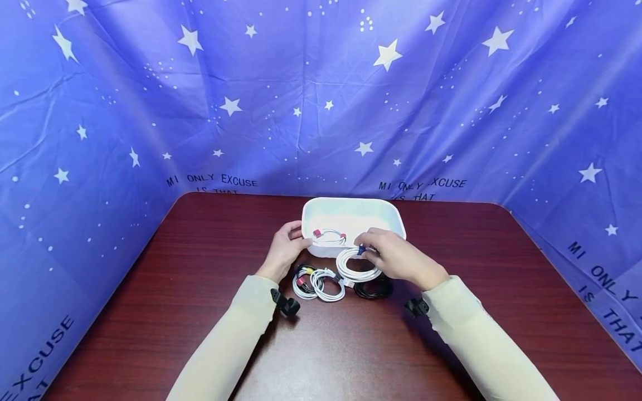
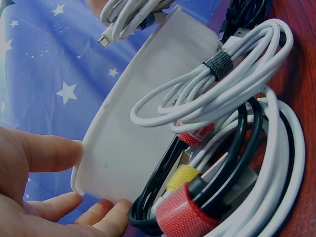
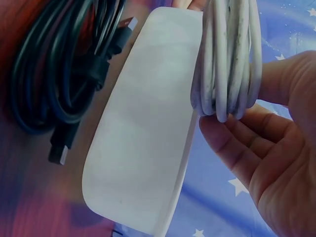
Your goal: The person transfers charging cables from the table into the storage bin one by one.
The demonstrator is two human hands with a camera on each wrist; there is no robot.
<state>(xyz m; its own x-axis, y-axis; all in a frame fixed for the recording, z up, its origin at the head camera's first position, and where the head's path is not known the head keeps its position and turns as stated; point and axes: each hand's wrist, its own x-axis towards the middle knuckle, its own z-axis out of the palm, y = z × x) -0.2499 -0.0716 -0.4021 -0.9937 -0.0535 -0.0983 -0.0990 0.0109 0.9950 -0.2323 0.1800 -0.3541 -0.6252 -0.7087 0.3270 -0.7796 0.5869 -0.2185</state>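
Observation:
A white plastic bin (image 1: 371, 219) stands towards the table's back edge. My left hand (image 1: 283, 250) holds its left end, thumb at the rim and fingers along the side. Between thumb and fingers, my right hand (image 1: 388, 253) pinches a coiled white cable (image 3: 224, 64) fastened with a blue tie (image 1: 361, 250). That coil hangs over the bin's front rim. Inside the bin lies a small white cable with red ends (image 1: 333, 239). In front of the bin are a white coil with a dark grey tie (image 2: 219, 64) and a black coiled cable (image 3: 64, 64).
At the left of the front group, white and black cables overlap, with a red tie (image 2: 185, 215) and a yellow tie (image 2: 182, 177). The dark red wooden table (image 1: 321, 356) is bounded by a blue star-printed curtain (image 1: 301, 139) at the back and sides.

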